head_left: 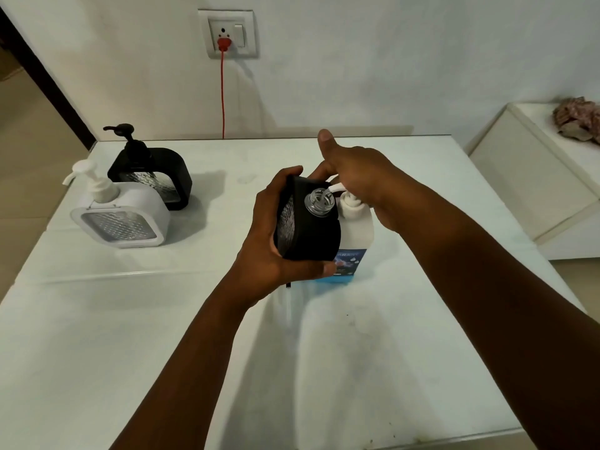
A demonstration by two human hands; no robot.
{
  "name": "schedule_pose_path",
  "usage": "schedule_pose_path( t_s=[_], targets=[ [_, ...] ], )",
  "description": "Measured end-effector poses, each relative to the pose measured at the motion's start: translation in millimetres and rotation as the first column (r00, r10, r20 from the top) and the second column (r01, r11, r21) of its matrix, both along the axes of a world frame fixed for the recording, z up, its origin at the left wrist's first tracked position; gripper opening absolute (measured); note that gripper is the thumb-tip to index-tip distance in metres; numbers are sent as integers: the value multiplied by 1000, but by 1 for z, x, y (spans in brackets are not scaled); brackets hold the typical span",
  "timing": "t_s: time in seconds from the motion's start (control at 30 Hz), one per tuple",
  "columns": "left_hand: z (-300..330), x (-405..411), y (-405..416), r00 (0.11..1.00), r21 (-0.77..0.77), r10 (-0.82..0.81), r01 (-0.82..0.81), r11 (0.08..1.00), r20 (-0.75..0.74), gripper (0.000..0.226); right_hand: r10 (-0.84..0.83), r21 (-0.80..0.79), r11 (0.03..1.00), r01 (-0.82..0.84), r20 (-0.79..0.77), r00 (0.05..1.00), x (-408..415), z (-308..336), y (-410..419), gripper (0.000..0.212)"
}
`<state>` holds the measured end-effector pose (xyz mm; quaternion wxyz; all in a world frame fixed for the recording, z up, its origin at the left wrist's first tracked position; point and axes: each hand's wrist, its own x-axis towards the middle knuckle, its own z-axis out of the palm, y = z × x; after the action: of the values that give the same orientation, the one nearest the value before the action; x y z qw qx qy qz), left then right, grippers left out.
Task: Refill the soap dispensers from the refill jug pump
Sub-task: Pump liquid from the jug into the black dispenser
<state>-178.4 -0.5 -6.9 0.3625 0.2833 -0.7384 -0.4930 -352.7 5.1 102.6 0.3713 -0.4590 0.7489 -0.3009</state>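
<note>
the left hand [269,241] wraps its fingers around the open black dispenser [308,228], tipped beside the refill jug [355,237] on the white table [130,319]. the right hand [360,177] lies on the jug's pump [347,198], thumb up.

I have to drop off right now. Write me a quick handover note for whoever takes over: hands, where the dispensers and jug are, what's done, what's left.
Left hand: holds the open black dispenser, pump off, tilted so its clear neck meets the jug's spout.
Right hand: on the pump of the white refill jug, which stands on the table.
Far left on the table: a white dispenser and a second black dispenser, both with pumps on.
Done: neck lined up at the spout. Fill level cannot be read.
Left: pump soap in, refit a pump, then check the other two.
</note>
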Motion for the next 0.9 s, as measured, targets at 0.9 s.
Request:
schedule_pose_path(
  t_s=[0.9],
  targets=[
    [-3,-2,-2,999,127,22,-15,992,-49,126,-2,59,998,-3,91,996,-1,-4,2,63]
  ],
)
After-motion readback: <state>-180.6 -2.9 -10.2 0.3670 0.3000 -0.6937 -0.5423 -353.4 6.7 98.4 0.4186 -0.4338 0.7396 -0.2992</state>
